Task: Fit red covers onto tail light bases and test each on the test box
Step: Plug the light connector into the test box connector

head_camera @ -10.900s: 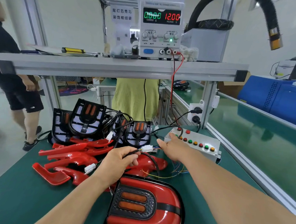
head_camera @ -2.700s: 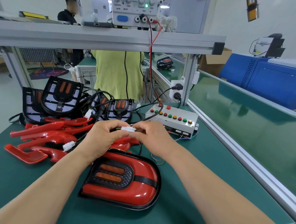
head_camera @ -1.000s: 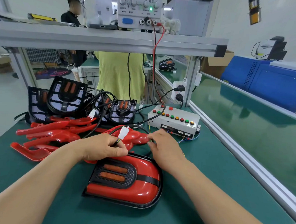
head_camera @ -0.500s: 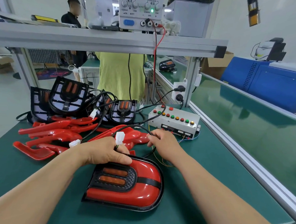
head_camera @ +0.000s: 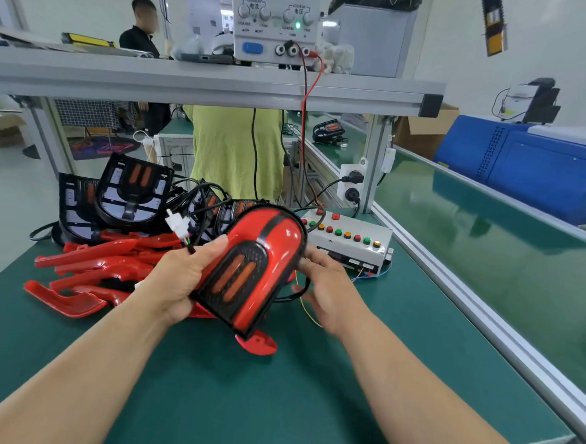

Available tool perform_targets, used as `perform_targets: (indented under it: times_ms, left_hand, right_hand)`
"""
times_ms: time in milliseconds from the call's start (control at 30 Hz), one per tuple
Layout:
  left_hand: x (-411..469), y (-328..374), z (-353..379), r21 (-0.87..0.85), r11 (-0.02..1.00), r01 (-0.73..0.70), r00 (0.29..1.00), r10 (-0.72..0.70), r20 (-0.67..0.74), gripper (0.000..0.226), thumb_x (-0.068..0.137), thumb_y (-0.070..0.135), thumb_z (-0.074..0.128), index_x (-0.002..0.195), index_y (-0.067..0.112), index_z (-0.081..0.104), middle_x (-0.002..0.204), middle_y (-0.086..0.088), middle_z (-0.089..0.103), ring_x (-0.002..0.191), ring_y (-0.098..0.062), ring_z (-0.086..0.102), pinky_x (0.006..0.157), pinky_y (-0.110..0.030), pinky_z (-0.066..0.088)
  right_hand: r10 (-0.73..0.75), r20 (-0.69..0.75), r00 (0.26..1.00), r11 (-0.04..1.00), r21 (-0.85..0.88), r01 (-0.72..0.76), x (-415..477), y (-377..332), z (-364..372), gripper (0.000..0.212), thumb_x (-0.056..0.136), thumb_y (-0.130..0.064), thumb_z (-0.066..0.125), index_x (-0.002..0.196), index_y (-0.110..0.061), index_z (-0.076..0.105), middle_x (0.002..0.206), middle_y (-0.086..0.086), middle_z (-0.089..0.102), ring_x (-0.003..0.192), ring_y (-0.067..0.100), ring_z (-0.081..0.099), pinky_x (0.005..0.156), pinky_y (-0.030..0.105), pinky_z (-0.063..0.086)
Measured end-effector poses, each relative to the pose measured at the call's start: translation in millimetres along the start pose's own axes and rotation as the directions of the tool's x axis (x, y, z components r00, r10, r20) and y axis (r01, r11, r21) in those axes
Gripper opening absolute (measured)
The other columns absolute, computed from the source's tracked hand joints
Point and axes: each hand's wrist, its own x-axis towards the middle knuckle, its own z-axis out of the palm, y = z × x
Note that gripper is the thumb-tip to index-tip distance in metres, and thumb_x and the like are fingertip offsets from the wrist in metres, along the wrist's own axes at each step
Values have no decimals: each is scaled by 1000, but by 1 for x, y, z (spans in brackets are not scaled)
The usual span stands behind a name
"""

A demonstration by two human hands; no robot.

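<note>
**Item 1, assembled tail light** (head_camera: 258,264): red cover seated on its black base, amber strips facing me. It is lifted clear of the green bench mat (head_camera: 273,402) and tilted, nose up toward the test box (head_camera: 348,242).

**Item 2, my left hand** (head_camera: 181,280): grasps the light's lower left side, thumb on the face and fingers underneath.

**Item 3, my right hand** (head_camera: 328,289): loose and blurred, fingers slack beside the light's right edge. It grips nothing I can make out.

**Item 4, white connector** (head_camera: 178,221): sits on the light's black lead above my left thumb, mated to nothing.

**Item 5, stock:** bare bases (head_camera: 128,194) stand at the back left, with loose red covers (head_camera: 93,268) heaped in front of them.

**Item 6, power supply** (head_camera: 276,25): on the shelf, green lamp lit.

**Step in hand (my judgement):** this unit is in transit with its plug free. It is either going to the box or coming away from it.

**Next move calls for:** my right hand to gather the trailing lead so it clears the pile. Then the plug goes to the box's harness, or the unit goes aside and a fresh base and cover come forward.
</note>
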Motion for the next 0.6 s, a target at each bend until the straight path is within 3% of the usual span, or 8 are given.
perform_targets:
  times_ms: [67, 133, 200, 267, 333, 400, 500, 600]
  left_hand:
    - [0, 0, 7, -122, 992, 38, 995, -50, -92, 52, 68, 44, 76, 101, 5, 75, 99, -18, 75, 86, -32, 73, 76, -53, 60]
    - [2, 2, 12, -200, 980, 21, 978, -62, -198, 45, 75, 44, 78, 100, 7, 73, 93, -13, 77, 79, -28, 74, 65, -48, 61]
    - [4, 3, 16, -247, 969, -17, 959, -54, -279, 34, 81, 43, 76, 90, 10, 72, 82, -8, 77, 68, -21, 75, 52, -39, 59]
    - [4, 7, 21, -256, 965, -49, 944, -39, -328, 33, 82, 43, 76, 88, 11, 71, 80, -6, 77, 67, -19, 75, 50, -36, 58]
    - [3, 11, 27, -250, 965, -83, 934, -12, -357, 32, 84, 41, 75, 88, 10, 71, 78, -5, 77, 66, -18, 75, 50, -35, 59]
    - [1, 14, 31, -240, 964, -117, 931, 22, -364, 30, 89, 38, 72, 88, 8, 70, 81, -6, 77, 67, -18, 75, 52, -35, 60]
    - [-1, 18, 33, -81, 980, -182, 943, 151, -297, 38, 91, 47, 63, 93, 9, 64, 92, -10, 69, 82, -23, 65, 82, -44, 57]
    - [-6, 25, 34, 112, 975, -190, 959, 208, -190, 55, 82, 65, 48, 82, 15, 71, 99, 3, 74, 92, -17, 68, 90, -36, 47]
  right_hand:
    - [23, 35, 999, 967, 254, -31, -4, -6, 10, 26, 102, -6, 43, 113, -12, 66, 87, 1, 65, 63, 9, 54, 64, 24, 44]
    - [-24, 83, 996, 921, 390, -10, -8, -12, 19, 24, 105, -20, 42, 114, -11, 63, 88, 1, 65, 61, 8, 55, 52, 21, 42]
    - [-70, 118, 991, 924, 382, 20, -12, -17, 25, 36, 104, -40, 41, 115, -13, 62, 92, 1, 66, 68, 11, 58, 55, 24, 44]
    - [-131, 129, 983, 964, 249, 96, -14, -21, 32, 49, 97, -52, 48, 115, -10, 64, 98, 3, 69, 81, 16, 64, 72, 34, 52]
    - [-187, 113, 976, 978, 112, 174, -17, -20, 37, 42, 93, -44, 61, 116, -9, 63, 105, 5, 72, 92, 19, 67, 86, 41, 55]
    - [-215, 37, 976, 975, 60, 212, -17, -21, 41, 31, 96, -28, 63, 121, -11, 61, 112, 8, 73, 99, 21, 68, 95, 46, 54]
    - [-219, -27, 975, 967, 130, 220, -17, -27, 44, 25, 100, -22, 56, 120, -9, 63, 106, 9, 74, 91, 21, 69, 86, 41, 57]
    - [-161, -78, 984, 950, 259, 176, -16, -33, 43, 29, 102, -22, 50, 118, -1, 60, 101, 16, 69, 89, 29, 62, 80, 44, 53]
